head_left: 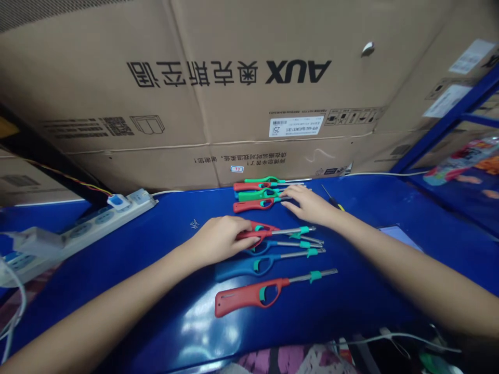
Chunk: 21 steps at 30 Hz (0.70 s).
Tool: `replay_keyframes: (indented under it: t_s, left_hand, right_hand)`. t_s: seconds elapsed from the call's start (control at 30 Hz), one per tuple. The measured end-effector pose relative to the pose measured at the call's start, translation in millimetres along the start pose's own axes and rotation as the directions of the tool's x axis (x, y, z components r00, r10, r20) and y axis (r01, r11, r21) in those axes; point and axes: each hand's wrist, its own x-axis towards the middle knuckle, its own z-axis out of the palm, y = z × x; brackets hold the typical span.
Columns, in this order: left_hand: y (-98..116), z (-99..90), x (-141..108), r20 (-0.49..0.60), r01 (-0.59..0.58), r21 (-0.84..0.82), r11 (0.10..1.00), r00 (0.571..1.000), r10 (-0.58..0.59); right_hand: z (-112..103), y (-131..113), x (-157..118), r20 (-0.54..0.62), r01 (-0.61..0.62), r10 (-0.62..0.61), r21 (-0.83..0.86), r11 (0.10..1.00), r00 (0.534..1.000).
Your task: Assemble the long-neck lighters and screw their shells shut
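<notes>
My left hand [220, 239] is closed round the handle of a red gas lighter [265, 235], whose metal tube points right. Under and in front of it lie more long-necked lighters: blue ones, among them a blue lighter [241, 267], and a red lighter [237, 300] nearest me. Turquoise clips sit on their tubes. Farther back, my right hand [307, 205] has thumb and fingers about the tube of the front red lighter [247, 206] in a second row. Behind that one lie a green lighter [251, 196] and several others, side by side.
Cardboard [218, 109] stands upright along the back of the blue table [163, 301]. A white power strip [93, 223] lies at the left, near tiny metal pieces [194, 224]. A thin screwdriver [331, 199] lies behind my right wrist. A plastic bottle [460, 161] is at right.
</notes>
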Motion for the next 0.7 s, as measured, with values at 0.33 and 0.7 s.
replay_keyframes:
  t_s: [0.33,0.7]
  left_hand:
    - [-17.7,9.7,30.2,-0.275,0.073,0.137,0.988,0.961,-0.033]
    - [34.7,-23.2,-17.8,0.105,-0.041,0.150,0.988,0.994,0.025]
  right_hand:
    - [0.3,-6.8,5.8,0.059,-0.018,0.024,-0.111,0.994,0.998]
    - [-39.0,-75.4,-56.2,0.291,0.212,-0.263,0.198,0.957,0.920]
